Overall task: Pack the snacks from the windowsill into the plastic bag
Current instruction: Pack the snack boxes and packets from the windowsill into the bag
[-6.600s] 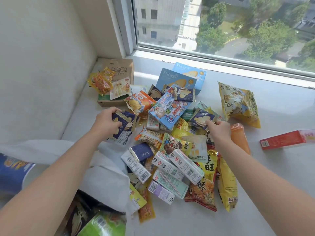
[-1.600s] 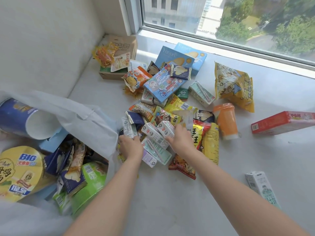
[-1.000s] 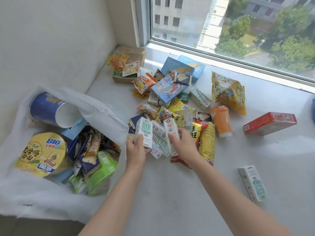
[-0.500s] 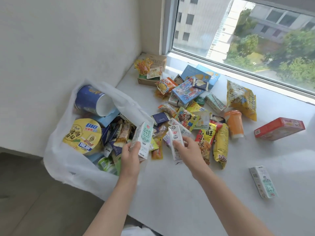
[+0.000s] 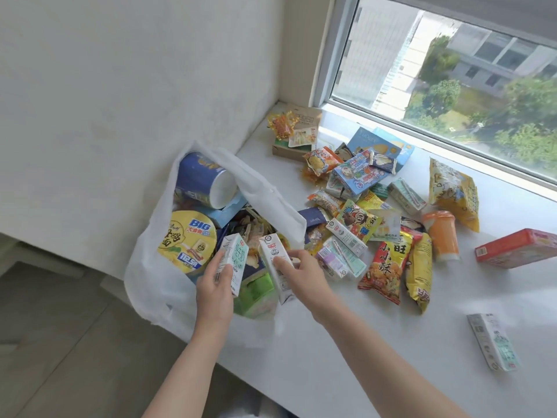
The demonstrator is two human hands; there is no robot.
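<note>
Left hand [image 5: 214,285] grips green-print milk carton [image 5: 236,262], right hand [image 5: 301,271] grips red-logo carton [image 5: 275,267], both over open plastic bag [image 5: 150,267]

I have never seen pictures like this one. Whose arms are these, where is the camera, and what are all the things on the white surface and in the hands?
There is no machine here. A person wears a wide-angle camera on the head, so the one view looks down along that person's own arms.

The left hand holds a small milk carton with green print. The right hand holds a second carton with a red mark. Both cartons are over the open mouth of a white plastic bag, which hangs off the edge of the windowsill.

The bag already contains a yellow noodle bowl, a blue cup and other packets.

On the sill a pile of snacks waits: crisp bags, small cartons, blue boxes, an orange bottle and a red box. One carton lies apart, nearer the person.
</note>
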